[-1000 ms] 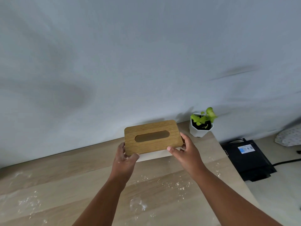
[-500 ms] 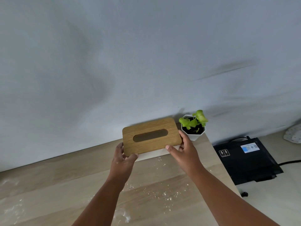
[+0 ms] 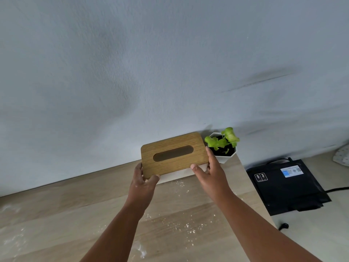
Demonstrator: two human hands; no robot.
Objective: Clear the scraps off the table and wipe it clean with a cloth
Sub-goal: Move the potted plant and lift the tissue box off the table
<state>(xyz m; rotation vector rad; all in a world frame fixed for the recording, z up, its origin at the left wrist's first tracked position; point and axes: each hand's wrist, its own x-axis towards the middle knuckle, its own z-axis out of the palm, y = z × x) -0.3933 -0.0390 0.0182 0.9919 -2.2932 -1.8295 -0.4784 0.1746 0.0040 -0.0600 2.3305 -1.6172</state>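
Wall [image 3: 132, 72]: pale grey-blue, plain, with a faint dark scuff on the right; it rises straight behind the table.
Table [image 3: 75, 214]: light wood grain, its back edge against the wall and its right edge ending beside the floor.
Grip, left hand [image 3: 141, 184]: holds the left near corner of the box, thumb on the front face and fingers curled round the side.
Grip, right hand [image 3: 209, 171]: holds the right end of the box, thumb on the front face and fingers stretched along the side.
Box [image 3: 174, 154]: a tissue box with a brown wooden lid and white body, near the back right corner of the table; whether its base touches the wood, I cannot tell.
Box contents: the oval slot in the lid looks dark; no tissue shows through it.
Scraps [image 3: 187, 226]: white crumbs and powder scattered on the table in front of the box, between the forearms, with paler smears toward the left edge.
Pot [image 3: 226, 156]: white, faceted, just right of the box at the table's corner, close to the right fingers.
Pot contents: dark soil and a small plant [image 3: 224, 139] with bright green leaves.
Floor: a black flat device [image 3: 287, 188] with a blue-and-white label lies beside the table, a cable running from it.
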